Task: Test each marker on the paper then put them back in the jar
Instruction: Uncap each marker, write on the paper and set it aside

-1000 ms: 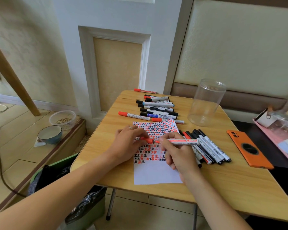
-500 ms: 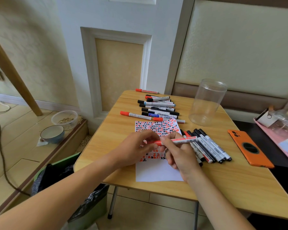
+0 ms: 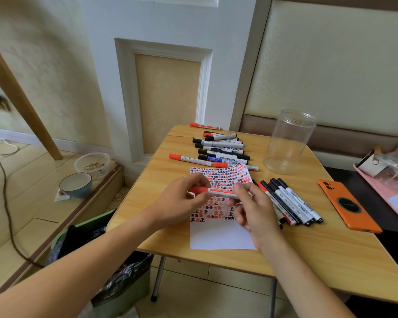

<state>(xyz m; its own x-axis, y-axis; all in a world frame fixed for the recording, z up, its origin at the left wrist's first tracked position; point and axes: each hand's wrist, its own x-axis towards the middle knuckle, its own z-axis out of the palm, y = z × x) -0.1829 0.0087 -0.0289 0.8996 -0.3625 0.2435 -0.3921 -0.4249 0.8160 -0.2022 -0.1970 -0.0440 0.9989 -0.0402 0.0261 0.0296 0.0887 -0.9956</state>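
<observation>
Red-capped white marker [image 3: 216,192] pinched horiz. btwn left hand [image 3: 182,203] & right hand [image 3: 253,207].

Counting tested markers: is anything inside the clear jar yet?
The jar looks empty: only the table and wall show through its clear sides. No marker is inside. Nothing covers it.

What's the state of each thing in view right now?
red marker: capped, held level over the paper by both hands
left hand: grips the cap end
right hand: pinches the barrel
paper: flat on the table, upper part covered in red and black marks
jar: upright, open, empty
far marker pile: lying capped
near marker row: lying capped
orange phone: face down
</observation>
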